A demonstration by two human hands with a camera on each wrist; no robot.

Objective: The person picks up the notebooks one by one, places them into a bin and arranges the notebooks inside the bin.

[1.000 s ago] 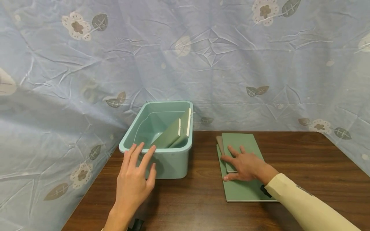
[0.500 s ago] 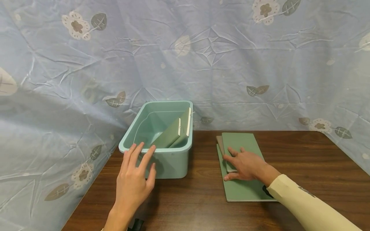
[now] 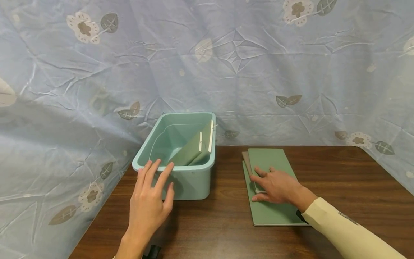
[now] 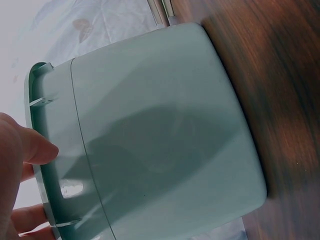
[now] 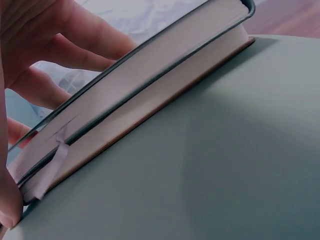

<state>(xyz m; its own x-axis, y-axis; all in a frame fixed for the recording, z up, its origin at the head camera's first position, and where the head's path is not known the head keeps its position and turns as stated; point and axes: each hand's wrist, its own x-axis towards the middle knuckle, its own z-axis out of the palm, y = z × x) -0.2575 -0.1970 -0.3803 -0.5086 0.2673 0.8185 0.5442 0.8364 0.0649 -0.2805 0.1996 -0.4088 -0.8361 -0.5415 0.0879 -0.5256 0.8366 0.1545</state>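
Observation:
My left hand [image 3: 148, 199] is at the near rim of a light teal plastic bin [image 3: 194, 183], its spread fingertips right at the rim. In the left wrist view the thumb [image 4: 42, 147] lies on the outside, just under the rim. Two green notebooks [image 3: 189, 149] lean inside the bin against its right side. On the table my right hand [image 3: 276, 187] rests on a smaller green notebook [image 3: 268, 158], fingers spread over its cover and thumb by its near left corner. Beneath it lie a beige-brown notebook [image 3: 246, 162] and a large green notebook [image 3: 278, 216]. A pale ribbon [image 5: 54, 167] hangs from the page edges.
The dark wooden table [image 3: 223, 230] carries the bin at left and the stack at right. A pale blue floral cloth [image 3: 239, 72] hangs behind and along the left side, close to the bin.
My right hand has slid slightly to the right over the top notebook. The left hand, bin and notebooks stay nearly the same.

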